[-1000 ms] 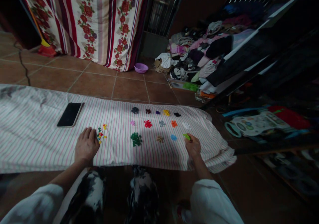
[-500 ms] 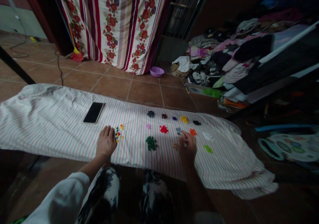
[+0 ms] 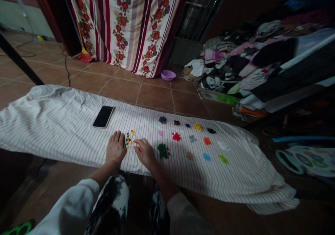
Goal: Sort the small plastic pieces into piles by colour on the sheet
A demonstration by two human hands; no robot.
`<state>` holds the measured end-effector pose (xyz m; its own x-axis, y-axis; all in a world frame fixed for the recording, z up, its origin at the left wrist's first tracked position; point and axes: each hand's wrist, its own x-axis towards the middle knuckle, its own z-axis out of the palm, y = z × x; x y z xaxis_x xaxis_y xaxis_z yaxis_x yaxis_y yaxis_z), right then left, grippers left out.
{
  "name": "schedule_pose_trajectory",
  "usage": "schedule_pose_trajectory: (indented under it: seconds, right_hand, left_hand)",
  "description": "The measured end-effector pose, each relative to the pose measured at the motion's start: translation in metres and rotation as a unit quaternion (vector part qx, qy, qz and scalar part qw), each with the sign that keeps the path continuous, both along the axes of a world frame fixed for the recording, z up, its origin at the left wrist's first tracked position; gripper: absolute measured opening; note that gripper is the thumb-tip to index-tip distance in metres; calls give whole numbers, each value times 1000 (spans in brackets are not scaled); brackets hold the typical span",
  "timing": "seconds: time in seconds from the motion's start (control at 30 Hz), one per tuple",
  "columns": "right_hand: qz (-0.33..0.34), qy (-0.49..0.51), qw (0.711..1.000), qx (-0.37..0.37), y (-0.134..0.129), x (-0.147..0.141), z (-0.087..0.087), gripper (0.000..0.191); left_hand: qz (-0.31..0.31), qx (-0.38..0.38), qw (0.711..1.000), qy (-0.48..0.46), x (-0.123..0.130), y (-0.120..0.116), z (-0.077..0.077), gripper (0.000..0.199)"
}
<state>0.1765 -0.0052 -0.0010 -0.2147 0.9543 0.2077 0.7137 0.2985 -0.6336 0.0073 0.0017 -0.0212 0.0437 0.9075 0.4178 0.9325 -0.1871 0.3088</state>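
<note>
My left hand (image 3: 116, 148) lies flat on the striped cloth (image 3: 78, 137), fingers together and stretched out, holding nothing. Just right of it is a small mixed cluster of red, yellow, green and white pieces (image 3: 128, 139). My right hand (image 3: 144, 152) is at the cluster's right side, thumb and index finger pinched; whatever they hold is too small to make out. Farther right, small pieces lie sorted by colour, among them a dark green pile (image 3: 163, 151), a red pile (image 3: 176, 136), a tan pile (image 3: 190, 155), a light blue pile (image 3: 206, 157) and a grey pile (image 3: 192, 138).
A phone (image 3: 103, 116) lies on the cloth beyond my left hand. More piles, including yellow (image 3: 198, 127), orange (image 3: 207, 141) and lime green (image 3: 223, 159), sit to the right. A purple bowl (image 3: 168, 75) rests on the tiled floor, near heaped clothes (image 3: 235, 59).
My right hand has moved left from the grey and tan piles to the mixed cluster, uncovering the light blue pile. My left hand stays flat beside the cluster. The view has shifted slightly.
</note>
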Motion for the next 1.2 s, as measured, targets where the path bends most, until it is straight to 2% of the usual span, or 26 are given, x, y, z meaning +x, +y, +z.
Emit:
schedule_pose_trajectory:
  seconds: [0.37, 0.57, 0.73, 0.97, 1.2]
  right_hand:
    - [-46, -88, 995, -26, 9, -24, 12, 16]
    - [-75, -82, 994, -20, 9, -27, 4, 15]
    - [-109, -21, 994, 2, 8, -25, -5, 17]
    - [-71, 30, 995, 55, 6, -23, -11, 23]
    - [-30, 85, 993, 77, 6, -23, -18, 33]
  left_hand:
    - [-6, -11, 1000, 1, 0, -1, 4, 39]
    - [-5, 21, 1000, 8, 0, 1, -1, 36]
    - [-5, 44, 999, 18, 0, 2, -5, 36]
    - [-4, 49, 998, 37, -1, 1, -4, 35]
    - [-5, 36, 999, 8, -1, 2, -7, 37]
